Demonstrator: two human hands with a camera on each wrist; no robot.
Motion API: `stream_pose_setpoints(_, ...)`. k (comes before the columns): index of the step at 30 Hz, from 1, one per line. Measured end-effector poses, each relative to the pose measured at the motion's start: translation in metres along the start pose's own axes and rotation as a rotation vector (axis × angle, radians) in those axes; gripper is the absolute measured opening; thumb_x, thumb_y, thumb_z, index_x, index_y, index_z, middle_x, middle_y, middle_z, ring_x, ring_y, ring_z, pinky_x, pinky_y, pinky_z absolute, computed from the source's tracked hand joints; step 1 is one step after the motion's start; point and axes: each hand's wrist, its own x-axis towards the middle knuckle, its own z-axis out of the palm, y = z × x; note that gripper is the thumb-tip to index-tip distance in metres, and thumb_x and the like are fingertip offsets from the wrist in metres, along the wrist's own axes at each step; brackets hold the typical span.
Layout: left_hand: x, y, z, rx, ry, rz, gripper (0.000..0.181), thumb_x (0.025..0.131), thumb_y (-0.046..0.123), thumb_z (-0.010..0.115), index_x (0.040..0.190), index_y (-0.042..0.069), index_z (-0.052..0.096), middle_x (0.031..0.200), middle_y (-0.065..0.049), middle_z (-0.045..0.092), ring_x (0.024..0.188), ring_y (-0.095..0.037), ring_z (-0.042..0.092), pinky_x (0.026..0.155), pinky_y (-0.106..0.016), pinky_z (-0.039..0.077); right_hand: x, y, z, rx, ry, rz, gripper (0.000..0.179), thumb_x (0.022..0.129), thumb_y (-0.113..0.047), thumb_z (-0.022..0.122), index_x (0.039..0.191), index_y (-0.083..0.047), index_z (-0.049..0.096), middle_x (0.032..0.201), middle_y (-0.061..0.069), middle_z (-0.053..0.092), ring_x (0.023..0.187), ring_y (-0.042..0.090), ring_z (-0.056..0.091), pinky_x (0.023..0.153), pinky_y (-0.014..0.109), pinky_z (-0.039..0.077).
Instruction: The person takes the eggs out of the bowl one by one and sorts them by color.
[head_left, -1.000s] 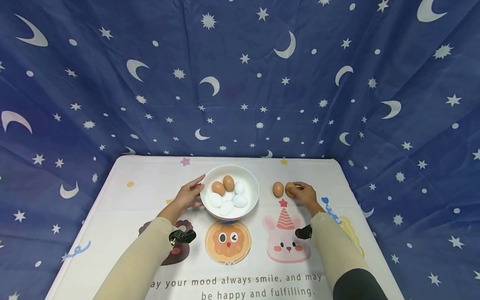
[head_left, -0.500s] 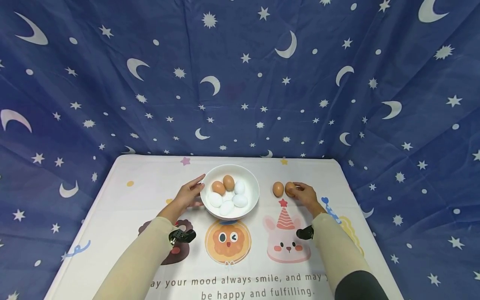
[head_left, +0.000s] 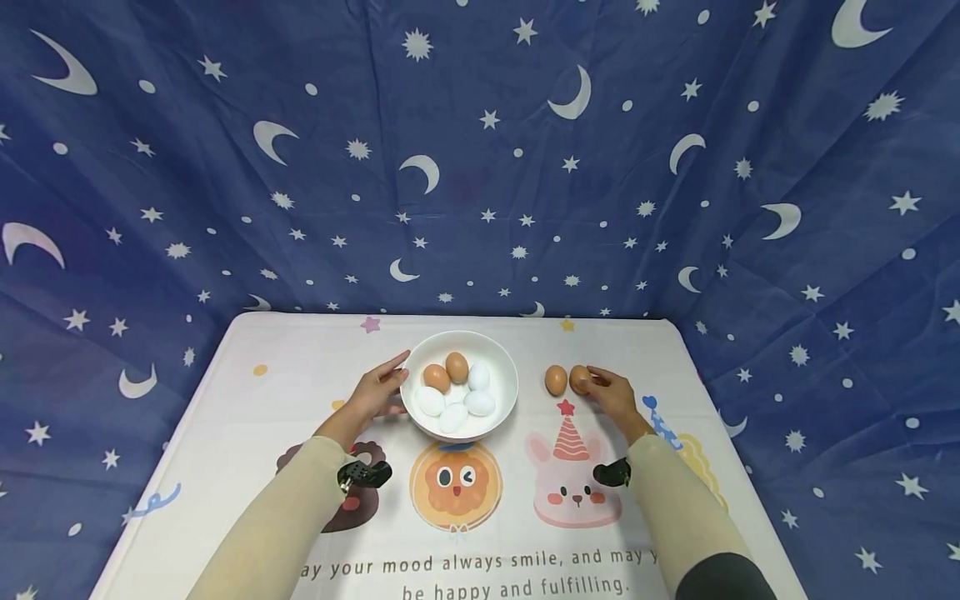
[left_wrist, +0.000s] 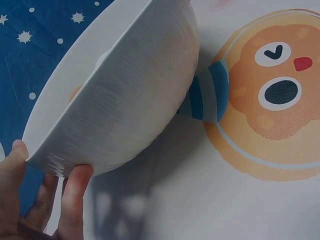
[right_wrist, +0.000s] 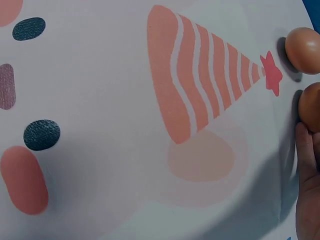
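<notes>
A white bowl [head_left: 459, 343] holds several eggs: brown eggs [head_left: 437, 379] toward the back and white eggs [head_left: 453, 417] in front and to the right. My left hand [head_left: 375, 393] rests against the bowl's left outer side, its fingers spread. In the left wrist view, fingertips [left_wrist: 19, 148] touch near the rim. To the right of the bowl, two brown eggs lie side by side on the tabletop. My right hand [head_left: 613, 396] holds the rightmost brown egg [head_left: 578, 378] between thumb and fingers, partly hiding it. The other brown egg [head_left: 556, 380] lies just left of it.
The table [head_left: 247, 467] wears a white cloth printed with cartoon faces, a striped party hat [right_wrist: 200, 75] and lettering. A blue curtain [head_left: 480, 167] with moons and stars hangs behind and along both sides.
The right hand's wrist and forearm have shifted very slightly to the right, its fingers staying at the same egg. The left hand and bowl keep their place.
</notes>
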Motion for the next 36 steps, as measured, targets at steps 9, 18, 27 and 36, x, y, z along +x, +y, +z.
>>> stream_pose_setpoints(9,0.002,-0.002,0.000,-0.011,0.006,-0.010,0.050,0.104,0.031,0.052,0.151,0.036,0.038,0.147,-0.015,0.046,0.131,-0.038,0.051,0.077,-0.037,0.064,-0.002,0.006,0.005,0.021,0.001,-0.022,0.059,0.094,-0.033,0.068,0.144,-0.008,0.051,0.137,0.022,0.054,0.127,0.034,0.049,0.109,0.044,0.047)
stream_pose_setpoints(18,0.001,-0.002,0.000,-0.011,0.005,-0.008,0.050,0.104,0.031,0.051,0.151,0.037,0.037,0.149,-0.014,0.045,0.132,-0.037,0.050,0.077,-0.036,0.064,-0.004,0.003,0.005,0.074,-0.029,0.000,0.059,0.095,-0.031,0.067,0.146,-0.009,0.048,0.139,0.022,0.050,0.126,0.034,0.050,0.109,0.044,0.048)
stream_pose_setpoints(27,0.001,-0.001,0.001,-0.006,0.013,-0.009,0.050,0.103,0.031,0.052,0.151,0.037,0.038,0.148,-0.013,0.046,0.131,-0.037,0.051,0.076,-0.036,0.065,-0.003,0.002,0.005,0.074,-0.054,0.024,0.063,0.095,-0.029,0.068,0.149,-0.011,0.043,0.140,0.021,0.050,0.127,0.034,0.051,0.109,0.042,0.049)
stream_pose_setpoints(36,0.002,-0.001,0.000,-0.010,0.004,-0.007,0.050,0.103,0.032,0.051,0.152,0.036,0.037,0.149,-0.015,0.044,0.133,-0.038,0.049,0.078,-0.037,0.064,-0.004,-0.005,-0.006,0.045,-0.029,-0.017,0.061,0.094,-0.030,0.068,0.146,-0.006,0.046,0.133,0.021,0.055,0.113,0.034,0.060,0.091,0.035,0.060)
